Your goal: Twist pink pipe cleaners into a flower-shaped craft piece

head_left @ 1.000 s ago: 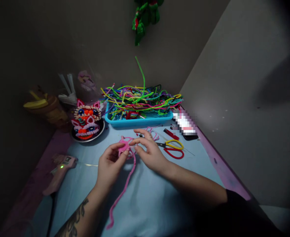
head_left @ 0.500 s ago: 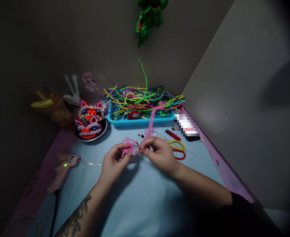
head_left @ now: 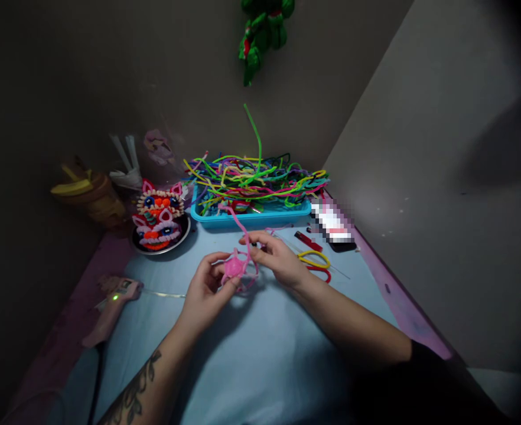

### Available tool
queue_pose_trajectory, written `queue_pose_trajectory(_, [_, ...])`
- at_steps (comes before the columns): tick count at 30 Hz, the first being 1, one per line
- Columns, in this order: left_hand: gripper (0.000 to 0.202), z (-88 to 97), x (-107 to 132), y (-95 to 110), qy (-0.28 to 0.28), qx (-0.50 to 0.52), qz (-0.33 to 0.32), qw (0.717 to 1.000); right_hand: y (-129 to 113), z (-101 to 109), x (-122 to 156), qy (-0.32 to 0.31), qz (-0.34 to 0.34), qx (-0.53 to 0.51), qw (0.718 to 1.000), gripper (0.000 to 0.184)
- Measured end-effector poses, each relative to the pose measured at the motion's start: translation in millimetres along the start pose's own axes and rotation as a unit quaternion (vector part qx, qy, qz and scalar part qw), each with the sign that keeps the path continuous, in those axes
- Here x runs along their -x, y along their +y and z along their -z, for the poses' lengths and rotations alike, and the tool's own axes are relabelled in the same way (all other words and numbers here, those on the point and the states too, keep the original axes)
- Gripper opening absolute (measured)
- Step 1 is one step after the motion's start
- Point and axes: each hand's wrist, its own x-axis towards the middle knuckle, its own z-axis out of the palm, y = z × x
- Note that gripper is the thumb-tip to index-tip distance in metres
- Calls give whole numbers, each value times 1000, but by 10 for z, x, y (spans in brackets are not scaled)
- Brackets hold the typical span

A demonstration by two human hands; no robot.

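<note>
Pinching a pink piece (head_left: 234, 268) in the left hand (head_left: 205, 289): thumb on the near edge, fingers behind and on the left. Piece is held up over the tabletop (head_left: 260, 366), centre of view; solid middle, thin open loops about it. Exact joins too small to tell

Right hand (head_left: 280, 260) just beside it, thumb and forefinger pressed together on a pink strand (head_left: 236, 218) near where it meets the loops. Other fingers loosely bent. Free end of strand rises away, its tip over the near edge of the blue tray (head_left: 251, 220) in this view

Step in hand, as I judge it: working the strand around a loop at the right side of the piece. Next move seems to call for a steady left grip, the loops kept uncrushed, and the long end drawn through or round without snagging

Nearby: scissors (head_left: 314, 260) beyond the right hand, blades hidden behind it. Heap of coloured stems (head_left: 260, 177) overflowing the tray. Glue gun (head_left: 119, 298) on the left, green light lit, well apart from both hands. Two fuzzy heads (head_left: 158, 215) in a dark bowl (head_left: 158, 252), far left
</note>
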Motion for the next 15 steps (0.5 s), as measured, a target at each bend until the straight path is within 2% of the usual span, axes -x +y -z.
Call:
queue_pose_trajectory(4, [48, 0, -17, -24, 2, 24, -14, 1000, -5, -5, 37, -37, 14, 47, 998, 35])
queue_pose_trajectory(10, [44, -4, 10, -37, 0, 4, -26, 1000, -41, -65, 86, -29, 13, 84, 996, 16])
queue_pose_trajectory(15, [41, 6, 28, -44, -10, -7, -28, 1000, -71, -93, 83, -22, -22, 68, 997, 10])
